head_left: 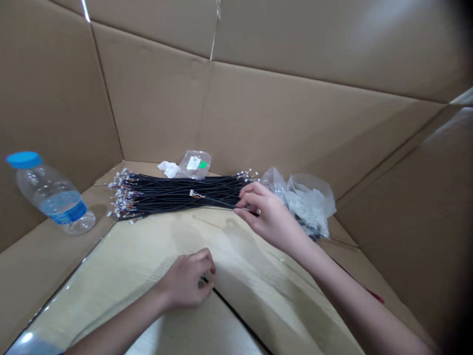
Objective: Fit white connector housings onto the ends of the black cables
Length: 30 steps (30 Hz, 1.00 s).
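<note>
Low over the pale table, my left hand [192,280] is closed in a pinch around one end of a black cable [236,315], whose length runs down to the bottom edge of the view. My right hand [264,212] pinches a second, thin cable [218,201] just in front of the bundle. At that cable's left end a white connector [191,193] with coloured wires sticks out. Behind both hands lies a wide bundle of black cables [173,190], with white connectors [123,195] clustered at its left end and more at its right.
A plastic bottle [62,209] with a blue cap stands at the left. Clear plastic bags [310,202] lie right of the bundle, a labelled clear bag [195,165] and white crumpled scrap [170,169] behind it. Cardboard walls [155,108] enclose the table [155,246]. Something red [376,296] shows by my right forearm.
</note>
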Available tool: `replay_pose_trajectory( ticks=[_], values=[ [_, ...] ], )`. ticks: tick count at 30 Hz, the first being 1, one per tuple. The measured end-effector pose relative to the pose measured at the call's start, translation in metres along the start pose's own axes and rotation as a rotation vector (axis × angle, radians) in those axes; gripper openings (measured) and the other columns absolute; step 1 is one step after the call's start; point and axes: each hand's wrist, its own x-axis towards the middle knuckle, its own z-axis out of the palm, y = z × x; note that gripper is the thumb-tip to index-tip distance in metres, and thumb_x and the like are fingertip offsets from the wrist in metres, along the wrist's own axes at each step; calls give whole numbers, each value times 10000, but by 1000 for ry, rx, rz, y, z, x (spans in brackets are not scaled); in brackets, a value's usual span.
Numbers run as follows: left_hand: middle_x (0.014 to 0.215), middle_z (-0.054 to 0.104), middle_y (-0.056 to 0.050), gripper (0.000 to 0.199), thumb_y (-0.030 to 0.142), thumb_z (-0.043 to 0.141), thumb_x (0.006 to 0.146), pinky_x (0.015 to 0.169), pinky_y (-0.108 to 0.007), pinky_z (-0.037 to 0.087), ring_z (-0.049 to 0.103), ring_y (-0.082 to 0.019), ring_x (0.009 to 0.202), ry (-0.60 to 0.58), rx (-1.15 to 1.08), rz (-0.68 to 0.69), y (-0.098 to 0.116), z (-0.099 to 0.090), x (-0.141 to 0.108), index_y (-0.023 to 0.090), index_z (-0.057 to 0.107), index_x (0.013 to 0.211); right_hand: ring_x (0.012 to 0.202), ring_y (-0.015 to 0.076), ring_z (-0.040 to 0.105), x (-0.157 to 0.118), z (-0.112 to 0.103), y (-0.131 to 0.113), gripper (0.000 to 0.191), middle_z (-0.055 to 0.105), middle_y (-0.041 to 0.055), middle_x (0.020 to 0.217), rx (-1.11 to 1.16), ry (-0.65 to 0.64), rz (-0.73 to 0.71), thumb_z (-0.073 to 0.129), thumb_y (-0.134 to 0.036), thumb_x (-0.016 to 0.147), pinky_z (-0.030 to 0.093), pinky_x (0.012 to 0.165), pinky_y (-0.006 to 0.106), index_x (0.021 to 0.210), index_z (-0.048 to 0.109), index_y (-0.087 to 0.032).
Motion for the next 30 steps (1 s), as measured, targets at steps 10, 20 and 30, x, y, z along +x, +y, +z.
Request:
replay_pose_trajectory(
  ticks=[10,20,30],
  values=[
    [974,617,-24,186,205,578,712,736,-252,392,599,-161,902,-34,187,45,-8,8,4,188,621,892,757,137,580,140,79,-27,104,586,116,1211,-200,-123,-351,552,-126,904,437,643,276,903,656,-128],
    [977,601,-51,246,64,475,693,689,-222,406,588,-141,842,-30,199,24,-9,1,8,176,598,875,1253,283,505,139,138,-25,390,456,127,1439,-251,-135,-554,639,-272,909,478,988,466,1269,561,-143],
    [962,600,-41,209,112,405,809,670,-201,407,543,-101,680,7,232,40,-7,-6,5,182,595,864,1069,217,590,-22,80,72,199,558,143,1316,-349,-275,-277,517,-170,932,473,892,348,1068,653,-123]
  ],
)
